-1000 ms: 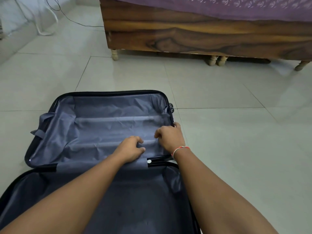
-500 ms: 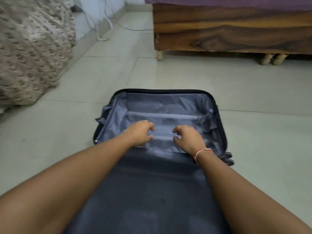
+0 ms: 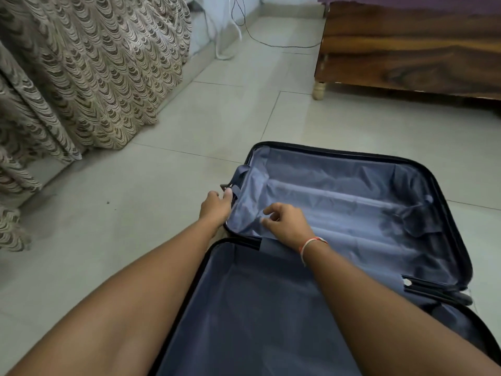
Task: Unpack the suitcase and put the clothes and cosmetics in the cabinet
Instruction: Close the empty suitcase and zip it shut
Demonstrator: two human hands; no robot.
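Observation:
A black suitcase [image 3: 447,185] lies open flat on the tiled floor, both halves lined with grey-blue fabric, and I see no clothes or cosmetics in it. My left hand [image 3: 217,206] is at the far half's left rim, fingers closed on a small strap or zip tab there. My right hand [image 3: 287,226], with a red and white thread at the wrist, hovers over the lining near the hinge, fingers loosely curled and apart, holding nothing. The near half [image 3: 257,308] lies between my forearms.
A patterned beige curtain [image 3: 89,77] hangs down to the floor at the left. A wooden bed frame [image 3: 406,50] on short legs stands at the back right. Cables [image 3: 244,31] trail along the far wall. No cabinet is in view.
My view has swung left, showing more of the curtain. My left hand moved from the middle of the lining to the suitcase's left rim; my right hand opened and shifted left.

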